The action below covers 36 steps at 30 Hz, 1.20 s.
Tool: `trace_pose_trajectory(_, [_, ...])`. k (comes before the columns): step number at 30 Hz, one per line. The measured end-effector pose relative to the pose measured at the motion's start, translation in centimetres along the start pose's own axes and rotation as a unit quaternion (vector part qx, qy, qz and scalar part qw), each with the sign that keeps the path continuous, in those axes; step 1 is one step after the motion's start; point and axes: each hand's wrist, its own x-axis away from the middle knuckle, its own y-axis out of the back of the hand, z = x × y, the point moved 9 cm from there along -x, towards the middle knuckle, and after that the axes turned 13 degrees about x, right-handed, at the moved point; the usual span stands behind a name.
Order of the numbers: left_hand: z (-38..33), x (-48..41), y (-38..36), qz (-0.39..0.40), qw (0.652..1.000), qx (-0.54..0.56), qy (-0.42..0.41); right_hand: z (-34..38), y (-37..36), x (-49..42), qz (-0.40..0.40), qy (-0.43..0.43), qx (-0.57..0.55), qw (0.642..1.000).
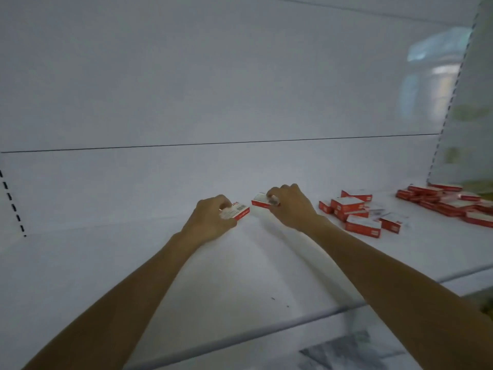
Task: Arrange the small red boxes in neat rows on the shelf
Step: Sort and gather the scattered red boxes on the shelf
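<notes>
Head view, centre of frame: left hand (213, 218) with its grip curled round one small red box (240, 210), low over the white shelf (120, 268); right hand (290, 206) with its grip pinching a second red box (259, 201) at its right end, close to the back panel (213, 89); the two boxes lie near each other but apart. Loose boxes (354, 212) lie scattered right of centre; a flatter heap (448, 204) at the far right edge is partly cut off.

Handling, as judged: light, stiff cardboard with smooth faces, likely to dent at the corners if squeezed; best taken across the narrow sides between thumb and fingers.

Most fingertips are hidden behind knuckles and boxes; lid print is too blurred to read; whether either held box touches the shelf cannot be told.
</notes>
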Motion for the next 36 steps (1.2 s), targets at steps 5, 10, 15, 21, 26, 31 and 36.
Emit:
trace_pose_trajectory(5, [-8.1,-1.3,-5.0,0.042,0.994,0.027,-0.101,-8.4,5.0,3.6,-0.051,-0.080,0.023,0.995])
trace_pose_trajectory(10, [-16.8,-1.8,-13.1,0.097,0.975,0.070,-0.187,-17.7,7.7,9.2,-0.037,-0.151,0.043,0.987])
trace_pose_trajectory(15, [-23.8,-0.7,-23.1,0.158,0.962,0.084,-0.205,-27.2,9.9,15.9,-0.014,-0.205,0.042,0.978])
trace_pose_trajectory(21, [-30.5,0.6,-33.0,0.196,0.953,0.093,-0.211,-39.3,12.3,23.1,0.000,-0.290,0.046,0.956])
trace_pose_trajectory(26, [-34.0,0.5,-38.4,0.195,0.953,0.110,-0.204,-45.9,12.8,26.1,0.002,-0.299,0.061,0.952])
trace_pose_trajectory(31, [-36.1,0.4,-42.6,0.203,0.952,0.115,-0.201,-49.6,11.7,27.4,0.006,-0.291,0.073,0.954])
trace_pose_trajectory(36, [-36.4,-1.8,-45.0,0.211,0.953,0.089,-0.198,-52.4,10.8,25.8,-0.009,-0.275,0.087,0.957])
